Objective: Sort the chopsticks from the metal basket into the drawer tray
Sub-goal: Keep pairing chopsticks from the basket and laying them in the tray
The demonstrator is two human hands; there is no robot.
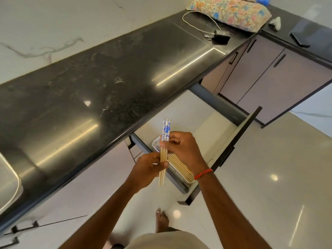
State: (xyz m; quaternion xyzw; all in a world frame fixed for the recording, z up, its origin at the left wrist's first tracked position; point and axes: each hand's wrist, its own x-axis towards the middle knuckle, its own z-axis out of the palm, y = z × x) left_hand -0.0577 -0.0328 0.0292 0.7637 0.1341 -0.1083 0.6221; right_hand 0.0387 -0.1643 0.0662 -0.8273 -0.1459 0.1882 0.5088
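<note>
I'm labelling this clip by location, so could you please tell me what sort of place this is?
Most likely a home kitchen: a long dark stone countertop over handled cabinet doors, and an open drawer with a tray of chopsticks under the hands.

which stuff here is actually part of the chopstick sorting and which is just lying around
Part of the job:
- chopsticks with blue-patterned tops, held by left hand and right hand
- white tray in the open drawer, more chopsticks lying in it

Just lying about:
- floral cushion on the black counter
- white cable and black charger
- dark phone
</note>
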